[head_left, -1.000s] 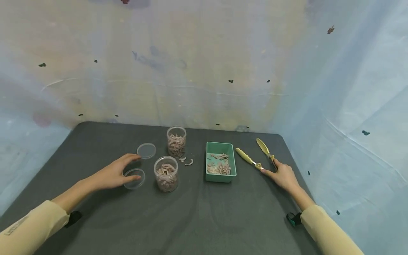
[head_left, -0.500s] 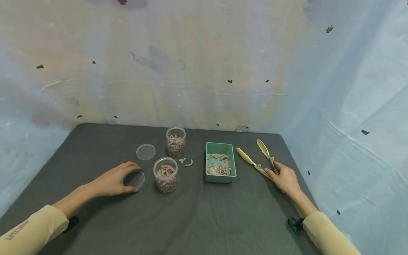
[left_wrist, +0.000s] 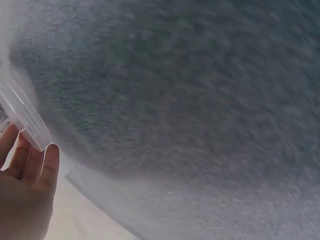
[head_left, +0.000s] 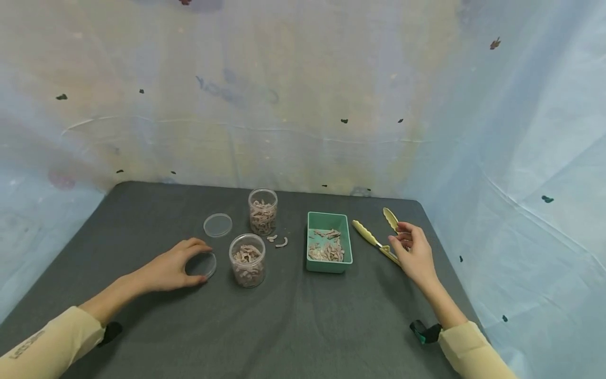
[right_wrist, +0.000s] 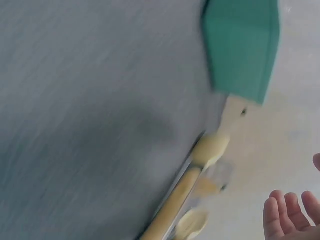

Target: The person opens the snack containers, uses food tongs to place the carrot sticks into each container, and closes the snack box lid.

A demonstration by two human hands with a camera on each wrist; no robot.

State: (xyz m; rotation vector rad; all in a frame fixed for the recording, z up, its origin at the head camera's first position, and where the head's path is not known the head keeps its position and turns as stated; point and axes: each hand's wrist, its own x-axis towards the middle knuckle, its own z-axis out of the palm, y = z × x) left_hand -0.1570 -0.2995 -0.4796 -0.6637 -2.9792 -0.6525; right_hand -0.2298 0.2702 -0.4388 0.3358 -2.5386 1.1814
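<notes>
In the head view, my left hand (head_left: pixel 170 266) spans a round clear lid (head_left: pixel 201 266) on the dark table, thumb and fingers at opposite edges. The left wrist view has fingertips against the rim of this lid (left_wrist: pixel 27 117). A clear open jar (head_left: pixel 247 260) holding greyish-pink strips stands just right of it. My right hand (head_left: pixel 414 255) hovers over the handle end of yellow-tipped tongs (head_left: pixel 364 231), fingers loosely bent and gripping nothing. The tongs lie spread; in the right wrist view, the tongs (right_wrist: pixel 175 205) are apart from the hand (right_wrist: pixel 295 220).
Behind the near jar stands a second open jar (head_left: pixel 262 213) of similar strips. Another clear lid (head_left: pixel 218 225) lies flat left of it. Loose pieces (head_left: pixel 281 242) lie between the jars and a green tray (head_left: pixel 330 267), which holds more strips. Plastic sheeting (head_left: pixel 284 105) rises behind the table.
My right hand has let go of the tongs and lifted off them. The left thumb and fingers have settled around the near lid's edge.
</notes>
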